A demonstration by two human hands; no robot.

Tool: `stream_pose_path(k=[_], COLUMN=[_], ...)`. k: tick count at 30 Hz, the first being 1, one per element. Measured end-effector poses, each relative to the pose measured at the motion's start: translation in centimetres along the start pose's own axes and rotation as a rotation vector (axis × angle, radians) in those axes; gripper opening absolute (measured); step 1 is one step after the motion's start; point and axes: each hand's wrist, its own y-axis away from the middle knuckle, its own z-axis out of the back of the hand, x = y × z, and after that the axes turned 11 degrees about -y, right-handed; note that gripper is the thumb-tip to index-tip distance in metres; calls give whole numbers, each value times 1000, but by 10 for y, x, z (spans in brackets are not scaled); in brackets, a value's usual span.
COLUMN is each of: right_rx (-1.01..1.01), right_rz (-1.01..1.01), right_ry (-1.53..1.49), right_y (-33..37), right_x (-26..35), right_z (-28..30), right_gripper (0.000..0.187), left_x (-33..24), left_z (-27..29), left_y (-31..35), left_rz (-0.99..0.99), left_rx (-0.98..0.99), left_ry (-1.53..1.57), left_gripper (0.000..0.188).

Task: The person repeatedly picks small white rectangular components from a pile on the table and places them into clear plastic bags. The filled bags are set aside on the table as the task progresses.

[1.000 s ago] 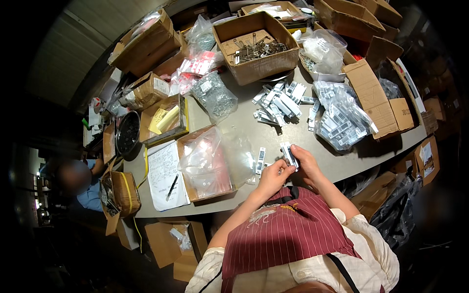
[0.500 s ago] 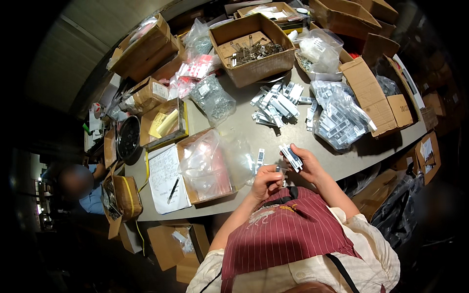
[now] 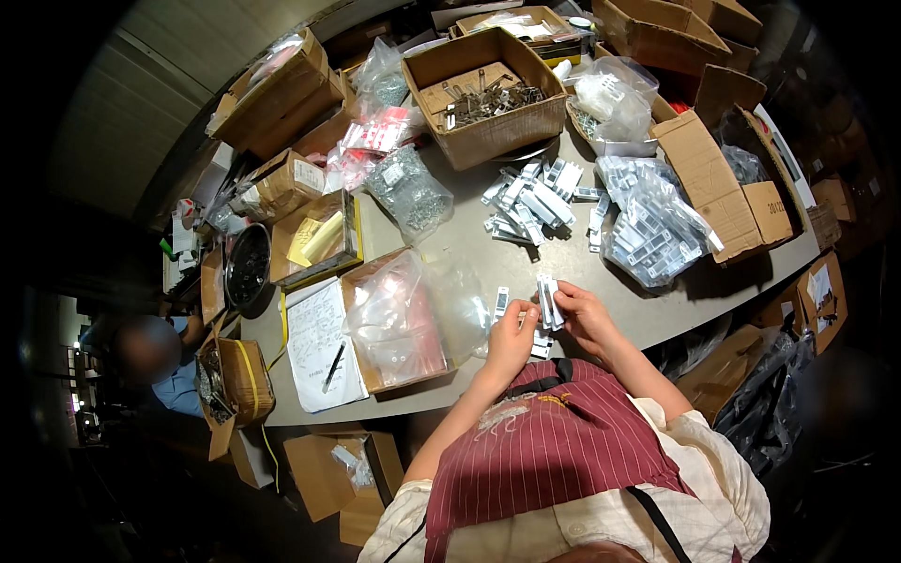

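Note:
My right hand (image 3: 584, 317) grips a couple of slim grey-and-white rectangular pieces (image 3: 548, 302), upright between thumb and fingers above the table's near edge. Close by on the left, my left hand (image 3: 512, 340) is closed in a pinch; whatever its fingertips hold is too small to make out. One similar grey-and-white piece (image 3: 501, 301) lies just beyond the left hand, and more of the pieces (image 3: 542, 345) show between my wrists. Farther out lies a loose pile of such pieces (image 3: 531, 205), beside a clear bag (image 3: 657, 225) filled with them.
An open carton (image 3: 497, 141) of metal clips stands at the back. Left of my hands is a box (image 3: 399, 324) lined with clear plastic, beside a written sheet (image 3: 324, 347) and pen. A bag of small hardware (image 3: 410, 192) lies behind. Another person (image 3: 174, 375) is at far left.
The pieces in my right hand have turned from slanted to nearly upright and shifted slightly left. My left hand has risen toward them, uncovering pieces between my wrists.

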Motion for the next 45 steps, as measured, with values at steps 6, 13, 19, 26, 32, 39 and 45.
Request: stream_pose_path(k=[6,13,19,26,32,39,45], right_rx=[-42,-24,24,16,39,77,71], right_rz=[51,91,101,163,226,378,523], right_ry=[168,244,293,294,355,564,767], right_y=[2,4,0,1,-3,-3,-2], right_x=[0,0,-7,-7,-14,-21,-22], right_z=[-2,-1,6,1,9,12,6], right_gripper=[41,45,45,43,41,39,40], left_x=[-12,-11,6,-13,-23,-36,-36], left_z=[10,9,8,13,17,24,18], left_y=[2,1,0,3,6,6,6], left_rz=[26,77,61,34,-31,-31,-37], left_rx=[-18,-7,42,4,22,35,-43], left_ry=[-163,4,41,-116,-212,-269,-303], left_gripper=[29,24,22,24,26,30,27])
